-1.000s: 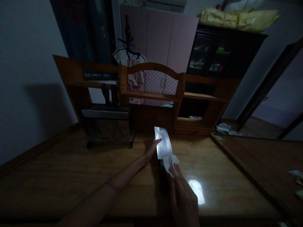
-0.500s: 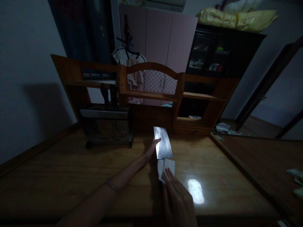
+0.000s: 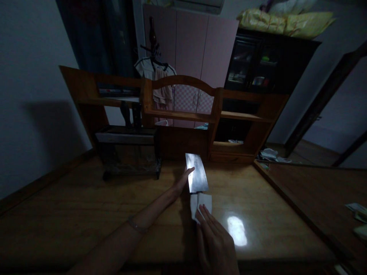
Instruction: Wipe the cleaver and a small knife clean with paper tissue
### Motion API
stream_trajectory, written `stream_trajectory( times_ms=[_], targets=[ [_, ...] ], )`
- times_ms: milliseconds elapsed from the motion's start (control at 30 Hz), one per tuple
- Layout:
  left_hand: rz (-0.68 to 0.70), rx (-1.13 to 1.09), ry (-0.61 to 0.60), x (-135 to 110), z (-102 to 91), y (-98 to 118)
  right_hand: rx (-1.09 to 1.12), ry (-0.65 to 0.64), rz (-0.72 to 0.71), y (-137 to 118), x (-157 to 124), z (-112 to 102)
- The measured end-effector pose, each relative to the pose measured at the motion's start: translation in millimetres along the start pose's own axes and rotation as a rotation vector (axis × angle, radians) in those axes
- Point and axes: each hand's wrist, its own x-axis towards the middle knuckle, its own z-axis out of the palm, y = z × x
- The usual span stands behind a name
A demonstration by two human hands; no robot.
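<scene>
A shiny steel cleaver (image 3: 196,172) lies flat on the wooden desk (image 3: 86,206), blade pointing away from me. My left hand (image 3: 183,179) rests open against the blade's left edge, fingers stretched out. My right hand (image 3: 212,236) presses flat, fingers together and extended, on a folded white tissue (image 3: 201,202) that covers the cleaver's handle end just below the blade. The handle itself is hidden under the tissue and my hand.
A wooden shelf unit (image 3: 183,114) stands at the desk's back edge, with a dark knife rack (image 3: 129,149) at its left. A bright light reflection (image 3: 236,229) sits right of my hand. Papers (image 3: 358,214) lie on the side desk at right.
My right hand slid the tissue down off the blade toward the handle end over the first half second. Since then both hands have stayed still.
</scene>
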Motion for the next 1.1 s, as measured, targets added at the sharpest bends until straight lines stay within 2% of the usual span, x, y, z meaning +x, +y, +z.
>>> stream_trajectory(
  times_ms=[233, 300, 367, 467, 600, 800, 933, 1100],
  targets=[
    [-0.004, 0.041, -0.019, 1.1, -0.4, -1.8, 0.06, 0.069, 0.017, -1.5, -1.1, -2.6],
    [-0.018, 0.052, -0.026, 0.3, 0.1, -1.2, 0.112, 0.118, 0.102, -0.6, -4.0, -2.8],
    [-0.047, 0.061, -0.037, -0.2, 0.1, -1.1, 0.142, 0.162, 0.258, 2.5, -6.5, -3.9],
    [-0.006, 0.047, -0.038, 0.0, -0.7, -2.3, 0.118, 0.182, 0.396, 9.7, -6.4, -7.0],
    [0.097, 0.047, -0.046, 0.1, -1.8, -3.1, 0.102, 0.14, 0.343, 12.8, 0.0, -5.7],
    [0.104, 0.102, -0.039, -1.4, -2.0, -1.7, 0.044, 0.055, 0.115, -0.5, -1.8, 15.5],
    [0.112, 0.108, -0.032, -1.1, -1.8, -2.1, 0.039, -0.006, 0.112, -2.7, -2.7, 15.7],
    [0.119, 0.118, -0.011, -2.4, 0.2, 0.2, 0.075, 0.007, 0.07, -0.3, -0.3, 7.3]
  ],
)
